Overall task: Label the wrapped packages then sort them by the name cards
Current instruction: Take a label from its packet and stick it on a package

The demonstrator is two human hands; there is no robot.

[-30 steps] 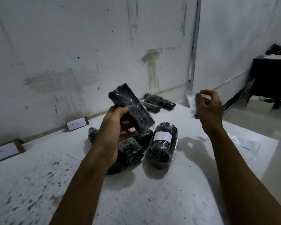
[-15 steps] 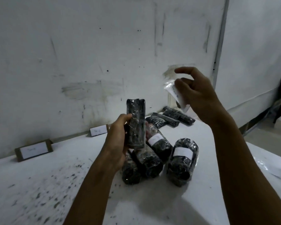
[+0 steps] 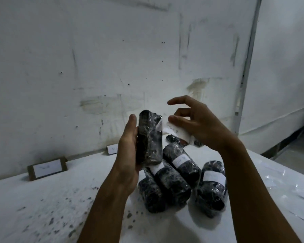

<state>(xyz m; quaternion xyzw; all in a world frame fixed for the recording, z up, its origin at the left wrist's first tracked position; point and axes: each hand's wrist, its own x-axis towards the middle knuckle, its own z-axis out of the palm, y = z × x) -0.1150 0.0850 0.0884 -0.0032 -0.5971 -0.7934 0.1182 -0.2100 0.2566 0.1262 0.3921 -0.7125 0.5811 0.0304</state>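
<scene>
My left hand grips a black plastic-wrapped package and holds it upright above the table. My right hand pinches a white label with handwriting on it, its left edge touching the package's upper right side. Below lies a pile of wrapped packages, three with white labels showing. Two name cards stand against the wall: one at the left, another partly hidden behind my left hand.
More dark packages lie at the back of the white table, mostly hidden by my right hand. Clear plastic scraps lie at the table's right side. The wall runs close behind the cards.
My right hand has come down and left with the label until it meets the package. My left hand has kept the package upright and raised it a little.
</scene>
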